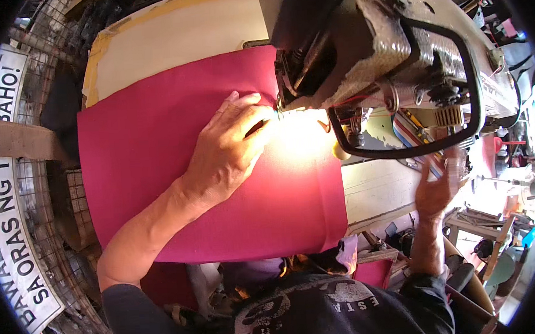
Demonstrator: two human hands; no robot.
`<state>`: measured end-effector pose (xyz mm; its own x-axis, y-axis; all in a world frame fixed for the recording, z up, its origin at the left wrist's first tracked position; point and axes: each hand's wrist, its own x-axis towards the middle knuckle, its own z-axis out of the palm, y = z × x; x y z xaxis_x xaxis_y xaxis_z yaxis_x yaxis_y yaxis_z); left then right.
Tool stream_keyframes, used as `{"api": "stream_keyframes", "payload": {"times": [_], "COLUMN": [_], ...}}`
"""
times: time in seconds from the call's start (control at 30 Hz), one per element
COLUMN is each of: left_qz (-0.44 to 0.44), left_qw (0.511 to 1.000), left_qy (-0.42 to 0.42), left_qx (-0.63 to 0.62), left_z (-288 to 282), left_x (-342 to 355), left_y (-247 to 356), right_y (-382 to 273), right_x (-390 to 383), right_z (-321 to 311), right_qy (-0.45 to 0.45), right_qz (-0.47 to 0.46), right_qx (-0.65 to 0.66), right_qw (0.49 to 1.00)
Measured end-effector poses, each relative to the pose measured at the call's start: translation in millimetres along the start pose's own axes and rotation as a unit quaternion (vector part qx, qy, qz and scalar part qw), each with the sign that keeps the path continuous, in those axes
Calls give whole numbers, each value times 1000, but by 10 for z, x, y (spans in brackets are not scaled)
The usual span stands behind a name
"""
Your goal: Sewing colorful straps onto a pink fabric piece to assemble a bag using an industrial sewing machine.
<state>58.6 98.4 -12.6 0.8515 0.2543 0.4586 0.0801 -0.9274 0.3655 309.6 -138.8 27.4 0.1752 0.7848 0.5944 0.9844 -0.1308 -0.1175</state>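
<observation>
Far left: white signs beside wire mesh. Crimson cloth lies across the pale tabletop, passing under the machine's head at upper right. Your left hand rests palm down on it, fingers spread and loosely bent, near the bright light. Next, the sewing machine. Rightmost, your right hand, blurred, sits below the black loop frame; cannot tell its grip.

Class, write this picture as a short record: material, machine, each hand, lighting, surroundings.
Material: magenta fabric lying over a cream tabletop
Machine: sewing machine with a black loop-shaped bar
Left hand: resting on the fabric, close to the machine's needle end
Right hand: by the bar, blurred; contact unclear
Lighting: bright glow on the fabric
Surroundings: white lettered signs at the left
</observation>
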Motion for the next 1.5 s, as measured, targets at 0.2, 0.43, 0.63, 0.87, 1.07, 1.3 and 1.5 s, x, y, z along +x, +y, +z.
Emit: {"api": "stream_keyframes", "payload": {"times": [0.2, 0.43, 0.63, 0.87, 1.07, 1.3, 1.5], "left_qz": [16, 16, 13, 13, 33, 36, 74], "left_qw": [1000, 1000, 1000, 1000, 999, 995, 992], "left_qy": [-5, 16, 9, 23, 8, -81, -73], "left_qx": [14, -3, -2, 7, -11, -42, -66], "left_z": [35, 33, 41, 13, -37, -136, -127], "left_x": [4, -11, -24, 4, 21, 38, 50], "left_y": [-4, 11, 22, 23, -58, -299, -380], "right_y": [582, 515, 587, 232, -615, -984, -1007], "right_x": [-862, -809, -916, -549, -9, 335, 264], "right_z": [-2, 37, 133, 80, 479, 879, 862], "right_qy": [-50, -58, -23, 94, -165, -134, -185], "right_qz": [310, 299, 278, 208, -90, -128, -80], "right_qx": [-156, -199, -211, -175, 151, 181, 168], "right_qw": [936, 931, 937, 958, 971, 966, 965]}}
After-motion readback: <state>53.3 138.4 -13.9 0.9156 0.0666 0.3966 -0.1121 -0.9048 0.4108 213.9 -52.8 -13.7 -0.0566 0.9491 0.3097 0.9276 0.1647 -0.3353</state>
